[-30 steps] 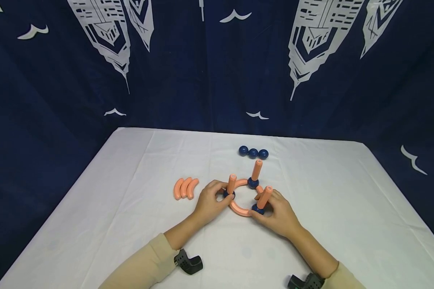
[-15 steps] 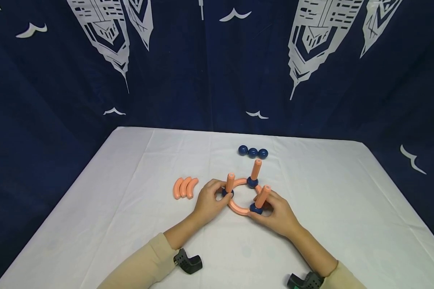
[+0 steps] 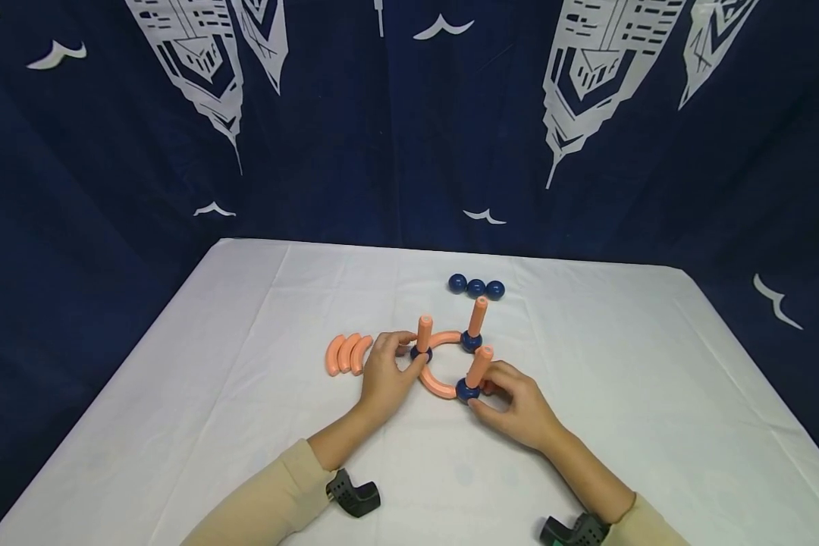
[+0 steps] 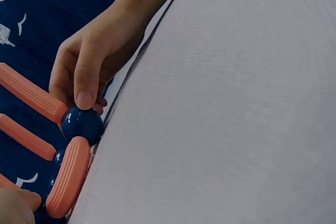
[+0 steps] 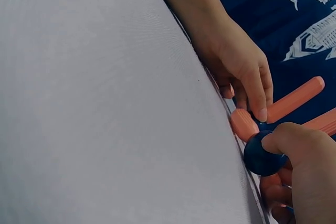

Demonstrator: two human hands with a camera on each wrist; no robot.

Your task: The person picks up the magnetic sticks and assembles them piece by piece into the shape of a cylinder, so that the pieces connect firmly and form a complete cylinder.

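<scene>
On the white tablecloth (image 3: 246, 394) lies a ring of curved orange pieces (image 3: 435, 384) joined by dark blue balls, each with an upright orange peg. My left hand (image 3: 400, 356) pinches the left ball (image 3: 419, 353) under its peg (image 3: 424, 332). My right hand (image 3: 486, 394) pinches the near ball (image 3: 465, 390) under a tilted peg (image 3: 480, 365). The far ball and peg (image 3: 476, 317) stand untouched. In the left wrist view the right hand (image 4: 86, 66) presses on a blue ball (image 4: 82, 123) beside a curved piece (image 4: 68, 177). The right wrist view shows my right hand (image 5: 302, 163) round the ball (image 5: 261, 157), with the left hand (image 5: 239, 64) opposite.
Three loose blue balls (image 3: 475, 287) sit in a row behind the ring. Three spare curved orange pieces (image 3: 347, 353) lie side by side just left of my left hand. A dark blue patterned curtain (image 3: 409, 121) hangs behind the table.
Both hands have slid the ring with its pegs to the left and slightly away. It now lies closer to the spare curved pieces.
</scene>
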